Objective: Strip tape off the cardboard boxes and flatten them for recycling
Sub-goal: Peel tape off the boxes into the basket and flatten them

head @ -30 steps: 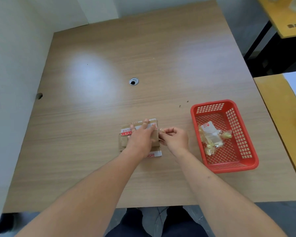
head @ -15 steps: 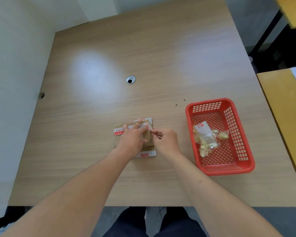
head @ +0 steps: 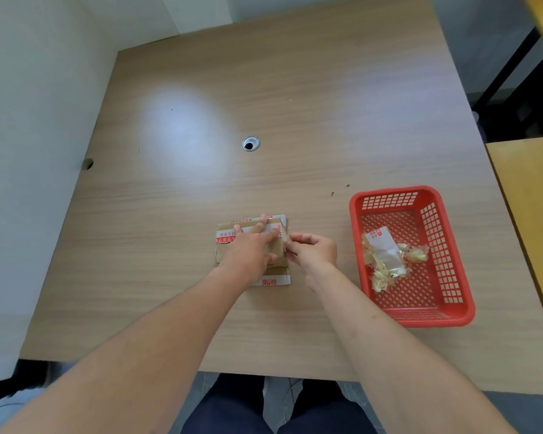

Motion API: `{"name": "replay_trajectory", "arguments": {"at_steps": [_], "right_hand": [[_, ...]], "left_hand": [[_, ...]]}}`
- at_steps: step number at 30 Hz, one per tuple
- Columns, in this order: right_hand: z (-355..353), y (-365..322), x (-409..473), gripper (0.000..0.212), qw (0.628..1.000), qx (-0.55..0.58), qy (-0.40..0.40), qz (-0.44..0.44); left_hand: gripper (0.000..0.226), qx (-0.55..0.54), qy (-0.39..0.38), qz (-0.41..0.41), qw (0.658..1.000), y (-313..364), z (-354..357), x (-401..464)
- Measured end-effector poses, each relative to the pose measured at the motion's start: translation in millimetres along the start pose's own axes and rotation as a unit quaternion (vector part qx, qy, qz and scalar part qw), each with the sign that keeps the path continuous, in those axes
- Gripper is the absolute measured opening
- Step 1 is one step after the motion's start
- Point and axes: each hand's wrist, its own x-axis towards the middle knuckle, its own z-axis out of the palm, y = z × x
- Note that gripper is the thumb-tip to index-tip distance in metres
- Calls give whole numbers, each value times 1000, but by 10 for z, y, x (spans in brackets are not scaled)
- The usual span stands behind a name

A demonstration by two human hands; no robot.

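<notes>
A small flat cardboard box with red-and-white printed tape lies on the wooden table near the front middle. My left hand presses flat on top of the box with fingers spread. My right hand sits at the box's right edge, its thumb and fingers pinching a strip of clear tape there. Much of the box is hidden under my left hand.
A red plastic basket stands to the right of the box and holds crumpled pieces of stripped tape. A cable hole sits mid-table. A white wall borders the left; a yellow table stands at the right.
The view has shifted slightly. My right hand stays at the box's right edge, pinching at the tape; my left hand stays pressed on the box.
</notes>
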Motion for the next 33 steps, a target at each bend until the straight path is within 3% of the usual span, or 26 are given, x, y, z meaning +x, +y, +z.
{"name": "replay_trajectory", "arguments": {"at_steps": [4,8,11,15,20,26,30,33], "right_hand": [[97,54,41,21,996,-9,91,4],[163,96,54,22,980,-113,142,-74],[138,82,-2,15,974,-144,136,-113],[-73,129,6,11,978,-113,146,-100],[-269,180,-47,13,975,-148,71,-150],[-219,-64,-214,18,923,-275,47,-266],[-503,-252,-295,28,852,-374,113,-349],[-846,-328,-363,16,826,-399,176,-357]], "left_hand": [[65,-4,-8,-7,1000,27,-20,-23],[66,10,-14,-7,1000,33,-23,-23],[67,4,-13,-7,1000,17,4,-2],[68,17,-18,-5,1000,-10,32,38],[67,14,-11,-3,1000,-14,40,51],[67,29,-10,8,1000,77,65,7],[66,63,4,52,997,240,189,-63],[70,54,40,64,996,416,302,-180]]}}
